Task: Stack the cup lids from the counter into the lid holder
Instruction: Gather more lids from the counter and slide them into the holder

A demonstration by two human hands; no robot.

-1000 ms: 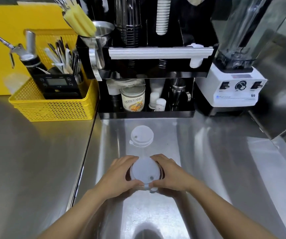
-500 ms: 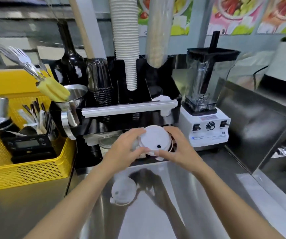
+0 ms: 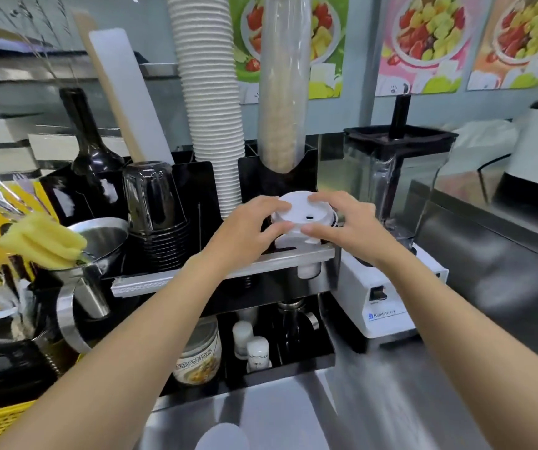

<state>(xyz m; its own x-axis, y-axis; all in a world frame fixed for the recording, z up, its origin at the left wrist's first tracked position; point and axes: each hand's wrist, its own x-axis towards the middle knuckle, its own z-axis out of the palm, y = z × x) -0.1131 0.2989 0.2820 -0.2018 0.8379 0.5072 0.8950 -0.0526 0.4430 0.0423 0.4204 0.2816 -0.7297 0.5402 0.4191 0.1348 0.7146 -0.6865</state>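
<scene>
Both hands' grip closed on white lid (image 3: 303,213), left hand (image 3: 244,227), right hand (image 3: 347,222), raised from counter to black lid holder (image 3: 277,180)

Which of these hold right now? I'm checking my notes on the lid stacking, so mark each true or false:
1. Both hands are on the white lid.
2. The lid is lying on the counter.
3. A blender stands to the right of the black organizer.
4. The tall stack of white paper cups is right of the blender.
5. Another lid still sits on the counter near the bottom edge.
1. True: left hand and right hand hold the white lid from either side.
2. False: it is held up at the black organizer, over its right front slot.
3. True: the blender is there.
4. False: the stack of white paper cups is left of the blender.
5. True: a second lid lies there.
</scene>
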